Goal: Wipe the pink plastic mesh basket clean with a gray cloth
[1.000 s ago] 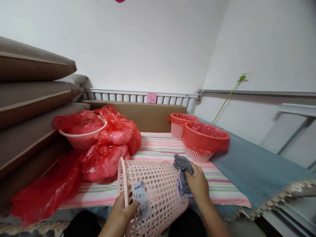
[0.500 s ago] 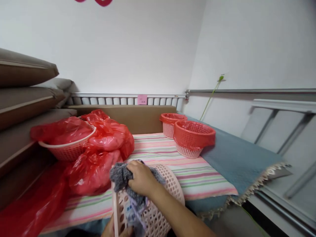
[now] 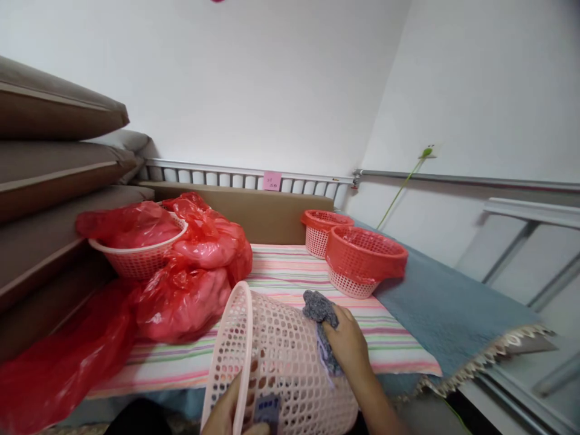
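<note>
A pale pink perforated basket (image 3: 290,356) lies tilted on its side near the bottom centre, its opening turned left. My left hand (image 3: 229,411) grips its rim at the bottom edge, beside a blue label (image 3: 267,411) on the basket. My right hand (image 3: 347,341) is closed round a grey fluffy cloth (image 3: 319,307) and presses it against the basket's side near the base.
Red plastic bags (image 3: 194,260) and a bagged pink basket (image 3: 140,257) sit left, beside stacked cushions (image 3: 58,163). Two red-lined baskets (image 3: 317,238) (image 3: 357,260) stand right on a striped cloth (image 3: 281,266). A metal rail (image 3: 199,166) runs behind.
The basket has turned so that its rim faces left and its side shows. My right hand has moved right with the cloth, towards the basket's base. The view has shifted slightly.
</note>
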`<state>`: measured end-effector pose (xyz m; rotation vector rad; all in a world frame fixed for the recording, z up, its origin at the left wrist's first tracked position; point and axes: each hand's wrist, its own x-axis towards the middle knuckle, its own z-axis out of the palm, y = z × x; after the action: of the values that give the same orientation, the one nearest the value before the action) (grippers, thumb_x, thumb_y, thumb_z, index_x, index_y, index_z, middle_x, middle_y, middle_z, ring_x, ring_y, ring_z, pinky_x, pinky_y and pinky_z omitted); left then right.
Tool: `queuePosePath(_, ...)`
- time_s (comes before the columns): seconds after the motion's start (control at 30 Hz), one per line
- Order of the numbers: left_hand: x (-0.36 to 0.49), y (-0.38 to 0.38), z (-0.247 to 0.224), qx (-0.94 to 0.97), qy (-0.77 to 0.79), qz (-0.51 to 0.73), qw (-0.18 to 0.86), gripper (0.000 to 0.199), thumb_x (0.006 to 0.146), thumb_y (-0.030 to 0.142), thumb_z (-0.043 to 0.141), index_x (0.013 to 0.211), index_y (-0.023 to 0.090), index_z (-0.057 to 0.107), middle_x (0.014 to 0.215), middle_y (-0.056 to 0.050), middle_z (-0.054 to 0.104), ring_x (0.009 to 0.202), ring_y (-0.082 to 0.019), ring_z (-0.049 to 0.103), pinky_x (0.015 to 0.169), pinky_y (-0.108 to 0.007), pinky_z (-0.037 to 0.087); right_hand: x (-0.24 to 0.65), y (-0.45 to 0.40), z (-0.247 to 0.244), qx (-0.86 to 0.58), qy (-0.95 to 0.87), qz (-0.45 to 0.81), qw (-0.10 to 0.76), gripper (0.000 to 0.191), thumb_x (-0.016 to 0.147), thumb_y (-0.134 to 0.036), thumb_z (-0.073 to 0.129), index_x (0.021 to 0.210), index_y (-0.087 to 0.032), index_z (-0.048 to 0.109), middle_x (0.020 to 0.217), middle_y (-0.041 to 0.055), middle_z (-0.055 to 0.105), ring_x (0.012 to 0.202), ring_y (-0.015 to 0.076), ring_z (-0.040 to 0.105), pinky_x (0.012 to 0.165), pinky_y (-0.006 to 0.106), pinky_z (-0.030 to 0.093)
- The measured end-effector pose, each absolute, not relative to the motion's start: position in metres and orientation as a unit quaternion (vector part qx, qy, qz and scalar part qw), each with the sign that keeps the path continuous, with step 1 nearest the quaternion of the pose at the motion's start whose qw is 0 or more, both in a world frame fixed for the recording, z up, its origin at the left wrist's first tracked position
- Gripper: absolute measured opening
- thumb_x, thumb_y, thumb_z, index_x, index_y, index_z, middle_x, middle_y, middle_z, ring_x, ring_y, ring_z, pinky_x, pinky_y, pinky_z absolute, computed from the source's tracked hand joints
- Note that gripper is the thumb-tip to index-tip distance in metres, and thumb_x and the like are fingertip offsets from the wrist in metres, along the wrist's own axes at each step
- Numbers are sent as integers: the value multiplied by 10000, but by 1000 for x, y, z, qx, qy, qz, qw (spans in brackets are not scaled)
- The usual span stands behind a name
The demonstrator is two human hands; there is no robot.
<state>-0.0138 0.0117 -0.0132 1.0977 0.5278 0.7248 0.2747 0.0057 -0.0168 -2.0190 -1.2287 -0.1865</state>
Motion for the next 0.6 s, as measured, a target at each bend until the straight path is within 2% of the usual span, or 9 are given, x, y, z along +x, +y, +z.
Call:
queuePosePath(0.13,-6,23,21,472,241,368,763,620,622,368,770,1169,165,561,1087,-145,674,1015,-323,618,956,-472,419,259,16,-10,-742,-485,-83,456,453,709,-232,481,1157,-192,532,1138,81,560,1084,232,507,946,378,394)
queuePosePath(0.23,-1,30,27,449,256,375,770,639,602,374,781,1159,155,556,1082,-161,671,980,-334,629,873,-462,471,230,24,9,-706,-508,-72,488,465,705,-224,487,1168,-188,524,1132,82,565,1083,232,507,959,394,392)
queuePosePath(0.37,7,29,3,473,224,432,734,675,591,457,776,1166,172,567,1145,-142,651,1127,-343,546,992,-464,393,163,24,33,-631,-619,-48,465,553,665,-139,491,1216,-181,517,1281,89,478,1207,232,407,1052,407,299)
queuePosePath(0.43,8,27,-14,484,247,449,710,668,594,491,762,1160,191,574,1170,-127,642,1203,-353,480,1035,-470,349,133,23,38,-597,-676,-22,431,580,665,-156,534,1242,-207,507,1344,75,425,1238,247,362,1066,430,270)
queuePosePath(0.6,3,29,-41,481,307,424,703,789,549,449,800,1235,180,517,1218,-162,608,1207,-392,470,1020,-507,367,122,25,26,-615,-673,-6,410,554,648,-88,497,1185,-211,561,1329,62,446,1221,235,372,1062,420,270)
